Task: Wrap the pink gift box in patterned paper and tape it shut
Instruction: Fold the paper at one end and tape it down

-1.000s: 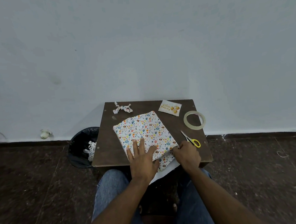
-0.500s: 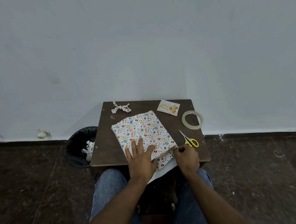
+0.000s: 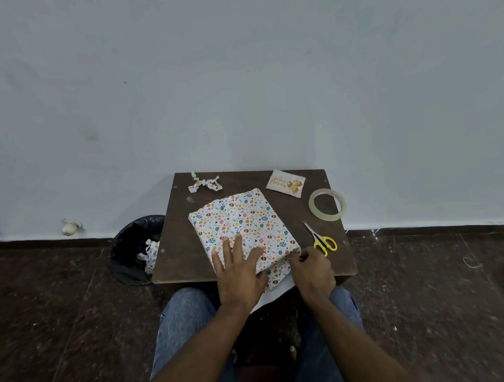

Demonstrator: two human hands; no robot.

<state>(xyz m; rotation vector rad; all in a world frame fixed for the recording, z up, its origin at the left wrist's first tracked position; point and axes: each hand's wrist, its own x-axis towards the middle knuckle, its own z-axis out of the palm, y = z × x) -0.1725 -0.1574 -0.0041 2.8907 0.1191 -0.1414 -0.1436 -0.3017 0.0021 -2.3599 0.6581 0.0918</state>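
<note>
From the head view, your left hand lies flat, fingers straight, on the paper-covered gift box at the surface's centre, while your right hand pinches the paper's corner at 4 o'clock. That near end looks unfolded and untaped; the tape roll waits at 2 o'clock.

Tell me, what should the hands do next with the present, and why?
Probably fold the loose near flap in. The left hand presses flat on the wrapped box, the right hand pinches the paper at its near corner, and paper still hangs off the table's edge. The tape roll lies untouched.
</note>
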